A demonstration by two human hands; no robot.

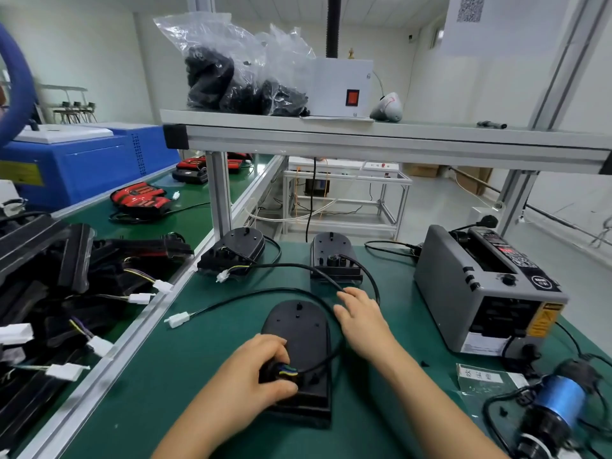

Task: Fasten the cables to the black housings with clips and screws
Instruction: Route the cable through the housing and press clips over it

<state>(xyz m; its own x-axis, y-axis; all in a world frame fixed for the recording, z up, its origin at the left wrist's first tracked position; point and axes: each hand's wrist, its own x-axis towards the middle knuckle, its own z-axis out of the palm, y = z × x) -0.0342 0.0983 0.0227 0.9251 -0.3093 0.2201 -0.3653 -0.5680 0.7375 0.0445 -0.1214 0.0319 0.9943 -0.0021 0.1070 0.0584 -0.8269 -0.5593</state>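
Observation:
A black housing (303, 329) lies flat on the green mat in front of me. My left hand (261, 372) pinches the black cable grommet with coloured wires at the housing's near end. The black cable (265, 293) loops away to a white connector (178, 319). Beside the housing's far right edge, my right hand (361, 318) lies with fingers stretched out, touching the cable of another unit. Two more black housings stand further back, one at the left (236, 248) and one at the middle (332, 253), each with a cable.
A grey tape dispenser (480, 293) stands at the right. An electric screwdriver with a blue body (553, 402) lies at the near right. A tray of black housings with white connectors (66, 293) fills the left. An aluminium shelf (364, 134) carries bags of black parts overhead.

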